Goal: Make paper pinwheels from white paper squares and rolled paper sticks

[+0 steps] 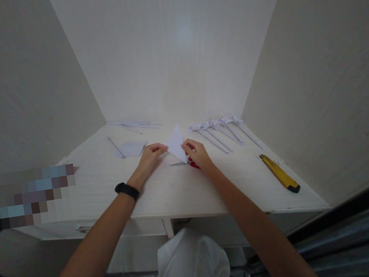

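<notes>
Between my two hands a white piece of paper (pixel 175 144), roughly triangular, is held up off the table with one corner pointing away from me. My left hand (pixel 152 155), below a black wristband, pinches its left edge. On the opposite edge, my right hand (pixel 196 151) grips the paper with thumb and fingers. Red-handled scissors (pixel 193 163) lie on the table just under the paper, their blades toward the left and partly hidden by my right hand. Left of my left hand lies a small stack of white paper pieces (pixel 132 148).
Several folded paper shapes on thin stems (pixel 219 128) lie at the back right. A yellow box cutter (pixel 280 174) rests near the right edge. Thin rolled paper sticks (pixel 137 125) lie at the back left, against the wall. A pixelated patch covers the far left.
</notes>
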Demonstrator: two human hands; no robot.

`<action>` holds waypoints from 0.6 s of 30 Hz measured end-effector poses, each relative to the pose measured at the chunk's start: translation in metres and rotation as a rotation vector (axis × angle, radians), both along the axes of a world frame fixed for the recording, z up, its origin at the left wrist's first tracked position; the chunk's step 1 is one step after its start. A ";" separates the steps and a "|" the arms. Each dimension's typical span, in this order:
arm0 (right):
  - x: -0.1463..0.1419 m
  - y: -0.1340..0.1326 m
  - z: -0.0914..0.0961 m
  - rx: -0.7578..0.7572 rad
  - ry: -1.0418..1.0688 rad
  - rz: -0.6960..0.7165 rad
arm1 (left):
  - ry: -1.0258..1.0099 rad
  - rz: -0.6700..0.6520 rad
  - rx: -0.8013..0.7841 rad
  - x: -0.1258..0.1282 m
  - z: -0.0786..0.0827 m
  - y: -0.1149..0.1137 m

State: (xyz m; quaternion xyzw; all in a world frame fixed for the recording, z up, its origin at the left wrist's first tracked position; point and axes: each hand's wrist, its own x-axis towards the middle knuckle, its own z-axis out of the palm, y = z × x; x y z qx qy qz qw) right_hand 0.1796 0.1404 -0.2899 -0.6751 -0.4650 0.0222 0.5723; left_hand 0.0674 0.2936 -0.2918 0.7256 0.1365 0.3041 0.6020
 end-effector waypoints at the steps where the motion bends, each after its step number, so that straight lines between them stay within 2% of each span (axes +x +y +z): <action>1: 0.000 0.001 0.000 -0.006 -0.013 0.005 | -0.012 0.008 -0.001 0.000 0.000 0.000; 18: 0.005 0.003 -0.002 -0.044 -0.101 -0.005 | -0.040 0.047 0.035 -0.002 0.001 0.000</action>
